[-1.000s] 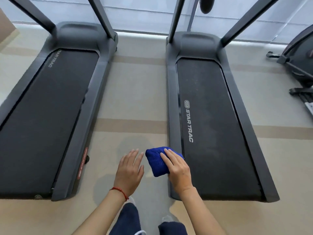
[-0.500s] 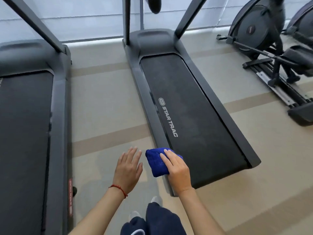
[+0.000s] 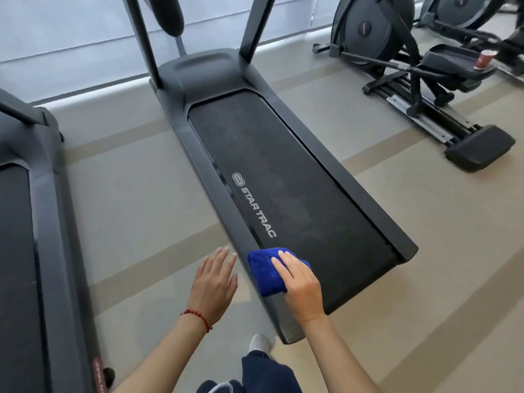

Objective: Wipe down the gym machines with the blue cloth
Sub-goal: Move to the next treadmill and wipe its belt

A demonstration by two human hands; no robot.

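1. Head view: the treadmill (image 3: 283, 177) is cut off at the top, so its screen is hidden. A second treadmill (image 3: 25, 251) left of it runs off the edge.
2. The right hand (image 3: 300, 287) holds the folded blue cloth (image 3: 265, 275) on the treadmill's near left rail. The thumb is hidden.
3. The left hand (image 3: 214, 282) hangs flat and loose, just left of that rail, holding nothing.
4. Bare floor (image 3: 136, 199) lies left and right of the treadmill.
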